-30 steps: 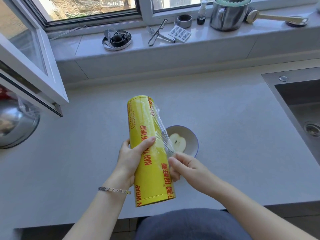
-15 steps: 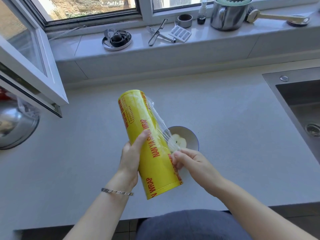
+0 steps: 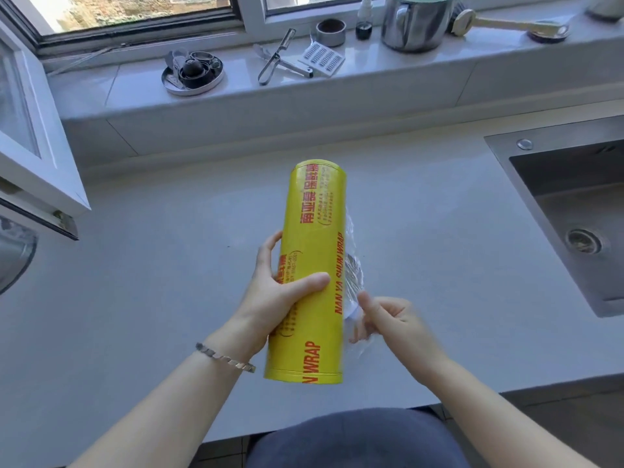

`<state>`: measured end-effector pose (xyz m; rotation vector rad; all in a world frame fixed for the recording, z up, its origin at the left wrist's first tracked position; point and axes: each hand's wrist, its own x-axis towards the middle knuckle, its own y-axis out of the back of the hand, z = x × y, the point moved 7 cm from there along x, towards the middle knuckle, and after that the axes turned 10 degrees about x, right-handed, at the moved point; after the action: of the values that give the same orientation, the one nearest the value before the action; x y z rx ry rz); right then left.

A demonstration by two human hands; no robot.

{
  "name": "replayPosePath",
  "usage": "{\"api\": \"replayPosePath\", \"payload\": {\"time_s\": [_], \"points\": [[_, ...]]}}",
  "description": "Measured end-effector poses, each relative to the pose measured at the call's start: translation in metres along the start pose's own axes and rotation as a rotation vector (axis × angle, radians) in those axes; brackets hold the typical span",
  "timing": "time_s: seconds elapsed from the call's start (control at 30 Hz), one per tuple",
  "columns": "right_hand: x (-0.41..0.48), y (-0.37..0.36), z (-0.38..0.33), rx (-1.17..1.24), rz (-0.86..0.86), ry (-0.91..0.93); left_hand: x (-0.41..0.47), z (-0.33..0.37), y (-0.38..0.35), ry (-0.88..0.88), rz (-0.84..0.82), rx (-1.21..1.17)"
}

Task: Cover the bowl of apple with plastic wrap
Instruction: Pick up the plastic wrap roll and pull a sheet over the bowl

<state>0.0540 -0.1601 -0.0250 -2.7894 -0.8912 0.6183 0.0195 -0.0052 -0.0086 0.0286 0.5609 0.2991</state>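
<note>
The left hand (image 3: 273, 298) holds the plastic wrap roll (image 3: 310, 271) with its long axis running near to far above the table (image 3: 135, 265), while the right hand (image 3: 388, 319) pinches the loose film (image 3: 354, 265) at the roll's right side, and the bowl is hidden behind them.

The cylindrical cardboard wrap roll (image 3: 312, 265) is bright yellow with red lettering; the stone countertop (image 3: 152, 265) is pale grey.

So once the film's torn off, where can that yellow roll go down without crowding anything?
Bare counter lies left of the roll, between the open window sash and the left hand. Another bare strip runs between roll and sink. The windowsill is crowded with utensils.
</note>
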Motion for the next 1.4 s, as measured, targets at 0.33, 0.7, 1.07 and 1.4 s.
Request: {"api": "replayPosePath", "payload": {"time_s": [0.33,0.7,1.07,1.4], "points": [[0.018,0.067,0.007,-0.170,0.394,0.095,0.032,0.028,-0.007,-0.106,0.355,0.825],[0.041,0.079,0.094,-0.297,0.448,-0.171,0.057,0.009,-0.033,-0.047,0.361,1.353],[0.054,0.041,0.130,-0.429,0.159,-0.462,0.062,0.008,-0.019,-0.110,0.302,1.409],[0.131,0.032,0.059,0.078,0.214,-0.367,0.070,0.009,0.020,-0.156,0.161,1.257]]}}
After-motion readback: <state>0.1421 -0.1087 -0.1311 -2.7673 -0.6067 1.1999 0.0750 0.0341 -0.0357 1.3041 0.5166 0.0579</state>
